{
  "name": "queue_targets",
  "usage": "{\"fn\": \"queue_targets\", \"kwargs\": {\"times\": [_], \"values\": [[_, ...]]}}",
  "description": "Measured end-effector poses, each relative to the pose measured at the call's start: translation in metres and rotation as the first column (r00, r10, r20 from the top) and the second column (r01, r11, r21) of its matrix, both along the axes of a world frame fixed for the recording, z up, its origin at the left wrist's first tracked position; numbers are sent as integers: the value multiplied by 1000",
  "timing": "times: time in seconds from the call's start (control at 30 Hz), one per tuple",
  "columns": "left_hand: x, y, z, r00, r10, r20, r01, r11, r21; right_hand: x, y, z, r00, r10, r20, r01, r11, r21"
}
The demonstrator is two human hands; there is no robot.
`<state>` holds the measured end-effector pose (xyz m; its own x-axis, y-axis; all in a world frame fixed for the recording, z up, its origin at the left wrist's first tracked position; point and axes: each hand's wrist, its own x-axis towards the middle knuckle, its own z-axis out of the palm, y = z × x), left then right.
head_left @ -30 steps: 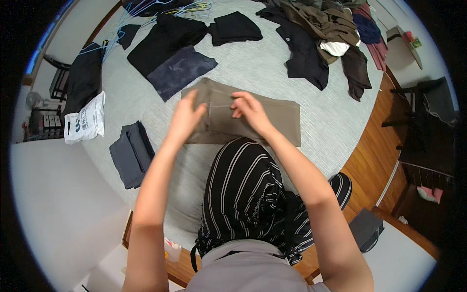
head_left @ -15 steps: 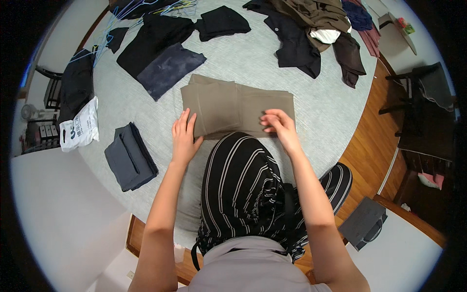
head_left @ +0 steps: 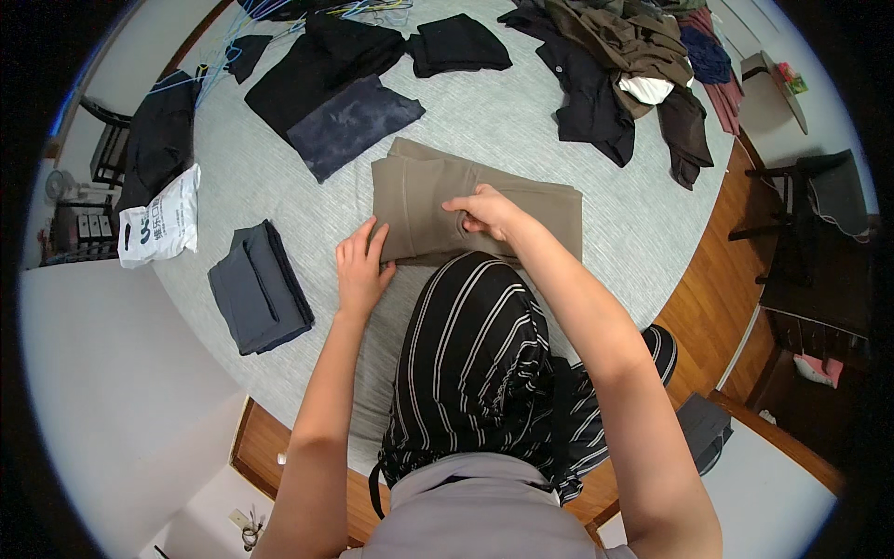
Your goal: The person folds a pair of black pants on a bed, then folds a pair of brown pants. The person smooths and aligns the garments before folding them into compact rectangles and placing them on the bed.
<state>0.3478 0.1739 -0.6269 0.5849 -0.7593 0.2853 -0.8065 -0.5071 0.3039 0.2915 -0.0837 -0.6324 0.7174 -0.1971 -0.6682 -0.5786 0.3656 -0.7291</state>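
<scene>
A pair of olive-brown trousers (head_left: pixel 540 205), folded into a long flat shape, lies in front of my knee. Its left part is folded over into a thicker layer. My left hand (head_left: pixel 361 270) rests at the left end, fingertips on the cloth edge, fingers apart. Over the middle, my right hand (head_left: pixel 489 212) pinches the edge of the folded-over layer between thumb and fingers, and the cloth bunches there. Part of the near edge is hidden behind my striped knee.
Dark folded clothes (head_left: pixel 261 289) are stacked at the left, near a white plastic bag (head_left: pixel 160 224). Beyond lie a navy folded garment (head_left: pixel 354 121), black garments (head_left: pixel 456 45) and blue hangers (head_left: pixel 219 61). A heap of clothes (head_left: pixel 624 47) covers the far right of the round grey surface.
My right hand has moved left from above the right part of the trousers and closed on the folded layer's edge. The left hand stays at the left end. The view has shifted slightly.
</scene>
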Motion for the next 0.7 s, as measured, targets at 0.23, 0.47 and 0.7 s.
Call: {"fn": "queue_targets", "kwargs": {"times": [0.23, 0.47, 0.7], "values": [[2, -11, -4, 989, 117, -92, -138, 950, -279, 46, 42, 74, 937, -101, 334, -91, 853, 513], [18, 9, -21, 977, 211, 23, -207, 972, -110, 34, 25, 48, 985, 162, 63, -158, 986, -62], [17, 7, 10, 997, -81, -11, 82, 969, 233, -6, 6, -19, 988, 137, 75, -120, 973, -199]]}}
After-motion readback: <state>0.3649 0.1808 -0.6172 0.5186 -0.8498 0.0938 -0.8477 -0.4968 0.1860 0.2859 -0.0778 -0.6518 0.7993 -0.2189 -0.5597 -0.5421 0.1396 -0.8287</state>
